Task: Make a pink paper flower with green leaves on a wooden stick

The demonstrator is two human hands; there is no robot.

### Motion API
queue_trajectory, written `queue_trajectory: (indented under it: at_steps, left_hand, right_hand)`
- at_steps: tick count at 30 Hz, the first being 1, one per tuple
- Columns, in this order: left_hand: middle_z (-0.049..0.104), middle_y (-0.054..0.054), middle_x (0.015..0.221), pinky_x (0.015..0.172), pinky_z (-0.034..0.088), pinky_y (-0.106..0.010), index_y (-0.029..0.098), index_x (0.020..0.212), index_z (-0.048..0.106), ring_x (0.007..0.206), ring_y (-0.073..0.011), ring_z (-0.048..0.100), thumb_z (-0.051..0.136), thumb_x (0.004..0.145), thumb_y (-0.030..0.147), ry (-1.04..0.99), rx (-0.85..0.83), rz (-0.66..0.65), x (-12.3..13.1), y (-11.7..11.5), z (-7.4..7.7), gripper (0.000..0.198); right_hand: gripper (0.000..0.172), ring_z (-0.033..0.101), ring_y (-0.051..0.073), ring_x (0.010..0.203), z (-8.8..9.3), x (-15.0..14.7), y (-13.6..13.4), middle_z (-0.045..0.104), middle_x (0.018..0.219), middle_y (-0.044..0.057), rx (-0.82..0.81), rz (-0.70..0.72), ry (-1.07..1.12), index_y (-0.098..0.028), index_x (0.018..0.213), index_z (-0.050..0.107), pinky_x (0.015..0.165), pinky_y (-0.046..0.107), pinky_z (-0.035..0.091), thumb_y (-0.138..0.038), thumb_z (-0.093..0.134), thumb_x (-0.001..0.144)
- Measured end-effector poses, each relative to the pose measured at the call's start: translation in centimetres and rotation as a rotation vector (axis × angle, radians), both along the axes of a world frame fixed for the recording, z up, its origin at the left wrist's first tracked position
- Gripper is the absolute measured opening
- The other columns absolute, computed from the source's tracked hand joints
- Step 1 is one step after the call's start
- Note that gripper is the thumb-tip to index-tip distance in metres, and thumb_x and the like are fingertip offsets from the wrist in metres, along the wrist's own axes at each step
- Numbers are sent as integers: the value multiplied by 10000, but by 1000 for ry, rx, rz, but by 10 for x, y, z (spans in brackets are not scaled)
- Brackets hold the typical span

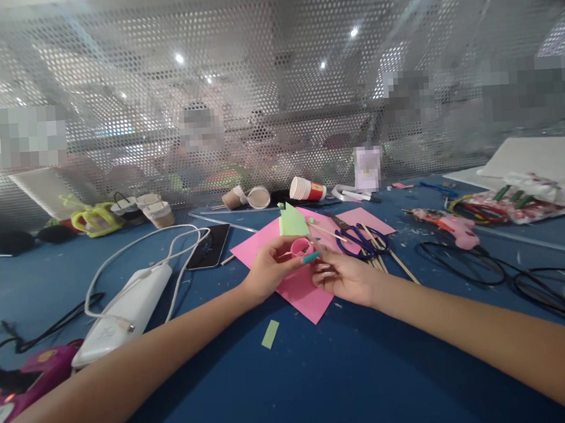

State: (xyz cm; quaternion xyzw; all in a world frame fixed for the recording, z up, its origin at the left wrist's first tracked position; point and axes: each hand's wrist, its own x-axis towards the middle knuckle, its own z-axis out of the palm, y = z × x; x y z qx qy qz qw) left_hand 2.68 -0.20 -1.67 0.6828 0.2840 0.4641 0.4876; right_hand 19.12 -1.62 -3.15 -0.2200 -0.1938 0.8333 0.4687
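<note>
Between my two hands is a small curled strip of pink paper (300,246), rolled into a loop. My left hand (272,266) pinches it from the left, thumb with a teal nail on the near side. From the right, the fingers of my right hand (341,270) close on the loop's other side, partly hiding it. Under both hands lie pink paper sheets (314,302). A folded green paper (292,221) rests just beyond. Dark blue-handled scissors (365,241) lie right of my right hand, over several thin wooden sticks (403,263).
Left are a phone (209,246), a white power bank (126,310) with a cable and a magenta glue gun (39,379). A pink glue gun (456,229) with black cord lies right. Paper cups (305,189) line the mesh panel (256,98). A green paper scrap (270,335) lies nearer.
</note>
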Motion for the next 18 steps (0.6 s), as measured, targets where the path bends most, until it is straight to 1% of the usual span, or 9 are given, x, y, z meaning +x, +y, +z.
queue_trajectory:
  at_steps: [1, 3, 6, 8, 12, 16, 18]
  left_hand:
    - [682, -98, 1065, 924, 499, -394, 144, 1030, 626, 1011, -218, 634, 752, 682, 274, 1, 5, 6, 0, 0, 0, 393]
    - [674, -97, 1084, 914, 508, -383, 156, 1095, 599, 1023, -215, 630, 735, 704, 264, 4, 26, 7, 0, 0, 1, 428]
    - [635, -97, 1175, 911, 514, -369, 200, 1202, 543, 1075, -212, 609, 707, 737, 247, 25, 108, -26, -1, 0, 0, 496]
    - [610, -94, 1216, 913, 517, -359, 216, 1201, 546, 1088, -205, 601, 691, 753, 243, 62, 155, -31, -2, -1, 0, 472]
    - [620, -89, 1175, 881, 534, -339, 205, 1142, 572, 1032, -185, 617, 659, 788, 259, 107, 180, 45, -2, -3, -2, 369]
    - [595, -86, 1200, 885, 540, -350, 246, 1236, 515, 1084, -195, 587, 650, 803, 267, 126, 219, 55, -3, -4, -4, 454]
    - [575, -87, 1200, 860, 554, -341, 258, 1236, 524, 1084, -197, 577, 636, 814, 278, 143, 257, 69, -4, -3, -5, 438]
  right_hand:
    - [302, 371, 8, 431, 0, -1, 0, 478, 502, -86, 4, -23, 4, -172, 687, 587, 391, 121, 301, -135, 855, 555]
    - [308, 352, 5, 417, -1, -2, -1, 459, 479, -94, 14, -67, 4, -172, 666, 587, 393, 123, 307, -140, 865, 536]
    - [269, 329, 5, 403, 0, -4, -2, 437, 451, -95, 20, -98, -14, -169, 622, 581, 386, 126, 301, -134, 844, 575]
    - [254, 310, 3, 392, 1, -4, -2, 427, 440, -95, 13, -111, -22, -167, 595, 576, 378, 126, 294, -118, 825, 605]
    - [233, 289, -4, 381, 3, -3, -3, 423, 440, -102, 0, -139, -13, -166, 617, 594, 376, 123, 295, -95, 816, 616]
    - [230, 303, -4, 388, 4, -2, -3, 446, 460, -98, 3, -124, -3, -166, 651, 598, 372, 118, 285, -110, 819, 622]
    - [228, 305, -6, 393, 4, -2, -3, 473, 480, -91, 1, -113, 6, -165, 663, 598, 372, 116, 284, -126, 820, 628]
